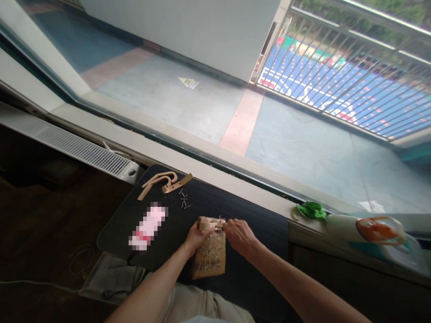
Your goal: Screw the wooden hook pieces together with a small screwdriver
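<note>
A worn brown board [211,253] with dark lettering lies on the black tabletop [256,211] in front of me. My left hand [194,237] grips the board's upper left edge, its thumb pressed on a pale strip [208,225] that lies across the top. At the strip's right end, my right hand [239,233] is closed, fingers pinched together. A small dark thin piece shows by its fingertips, too small to name. Several screws [184,200] lie loose beyond the board. Near them rest curved pale wooden hook-like pieces [170,176] and a flat strip with holes [182,181].
A blurred-out pink item [148,228] lies on the table's left. The window sill [215,175] borders the far edge, with a white radiator [77,143] at left. At right are a green cloth-like item [311,210] and a white container [343,231] with an orange part.
</note>
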A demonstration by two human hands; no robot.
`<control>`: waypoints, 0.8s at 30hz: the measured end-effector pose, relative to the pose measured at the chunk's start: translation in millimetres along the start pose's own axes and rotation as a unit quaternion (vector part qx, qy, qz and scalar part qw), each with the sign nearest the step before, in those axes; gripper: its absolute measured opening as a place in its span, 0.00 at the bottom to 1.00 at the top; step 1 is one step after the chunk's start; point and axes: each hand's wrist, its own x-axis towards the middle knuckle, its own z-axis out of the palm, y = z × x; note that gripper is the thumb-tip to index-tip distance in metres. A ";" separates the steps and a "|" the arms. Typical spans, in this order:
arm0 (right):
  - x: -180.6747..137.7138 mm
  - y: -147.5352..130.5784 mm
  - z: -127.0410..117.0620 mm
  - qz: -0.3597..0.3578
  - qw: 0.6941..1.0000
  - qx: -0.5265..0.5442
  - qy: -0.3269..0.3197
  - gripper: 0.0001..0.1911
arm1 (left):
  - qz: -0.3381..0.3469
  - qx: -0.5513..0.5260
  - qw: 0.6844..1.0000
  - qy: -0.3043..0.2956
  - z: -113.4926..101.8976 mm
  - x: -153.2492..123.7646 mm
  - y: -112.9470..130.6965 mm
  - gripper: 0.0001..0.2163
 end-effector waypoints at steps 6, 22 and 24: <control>11.9 -18.3 7.9 0.004 0.999 0.006 -0.048 0.13 | 0.010 -0.008 1.000 0.008 -8.5 -4.3 -5.2 0.19; 9.0 -19.8 4.3 0.044 0.999 0.019 -0.018 0.13 | 0.012 -0.032 0.999 0.008 -15.0 -4.1 -13.6 0.17; 10.1 -23.5 2.1 0.008 1.000 0.009 -0.025 0.14 | 0.012 -0.042 0.999 0.004 -12.7 -4.7 -13.9 0.17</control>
